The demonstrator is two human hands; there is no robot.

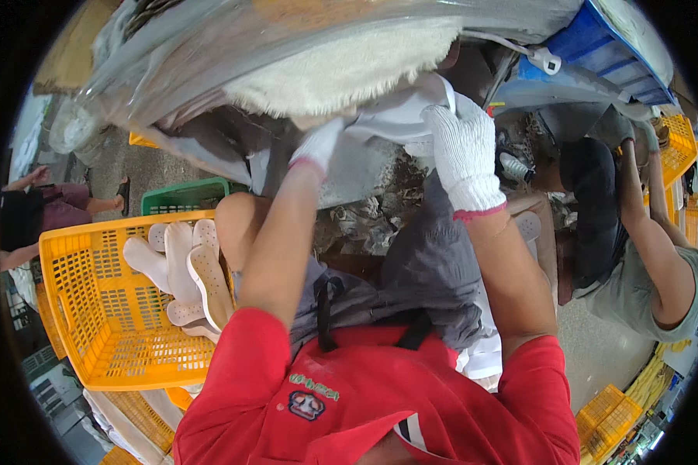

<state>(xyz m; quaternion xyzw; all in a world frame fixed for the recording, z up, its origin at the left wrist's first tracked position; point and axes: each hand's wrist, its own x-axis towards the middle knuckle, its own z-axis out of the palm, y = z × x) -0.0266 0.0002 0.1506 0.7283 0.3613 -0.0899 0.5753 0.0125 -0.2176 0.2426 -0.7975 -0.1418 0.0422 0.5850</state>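
Note:
My right hand (464, 151), in a white knit glove with a pink cuff, closes on the right end of a smooth white shoe insole (392, 118). The insole's curved edge rises beside my thumb. My left hand (319, 147), gloved the same way, is closed at the insole's left end; its fingertips are partly hidden and blurred. Just above the insole hangs a fluffy cream-white fleece pad (341, 70). Where insole and fleece meet, I cannot tell whether they touch.
To my left, a yellow crate (124, 380) holds several pale perforated insoles (209, 283). Behind it is a green crate (184, 194). Plastic sheeting (171, 54) covers the bench ahead, and a blue bin (605, 46) stands far right. People (636, 256) are on both sides.

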